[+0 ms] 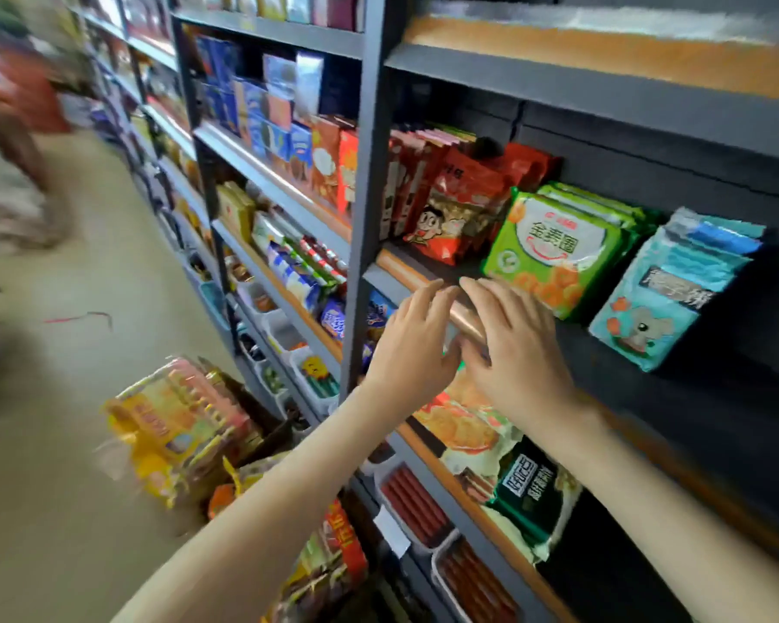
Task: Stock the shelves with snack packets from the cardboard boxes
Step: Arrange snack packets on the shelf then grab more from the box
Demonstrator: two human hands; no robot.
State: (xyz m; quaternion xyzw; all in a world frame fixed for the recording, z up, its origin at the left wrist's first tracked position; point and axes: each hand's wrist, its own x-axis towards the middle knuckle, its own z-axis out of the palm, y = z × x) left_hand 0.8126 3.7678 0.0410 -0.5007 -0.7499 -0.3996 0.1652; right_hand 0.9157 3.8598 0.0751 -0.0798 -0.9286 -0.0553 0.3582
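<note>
Both hands hold nothing: the left hand [412, 339] and the right hand [511, 348] hover close together, fingers loosely straight, at the front edge of the shelf [403, 268]. Low on the left, yellow snack packets [176, 433] sit in a cardboard box [273, 431]. Just beyond the fingertips, green packets [554, 249] stand on the shelf between red packets [459, 204] and blue packets [675, 290].
</note>
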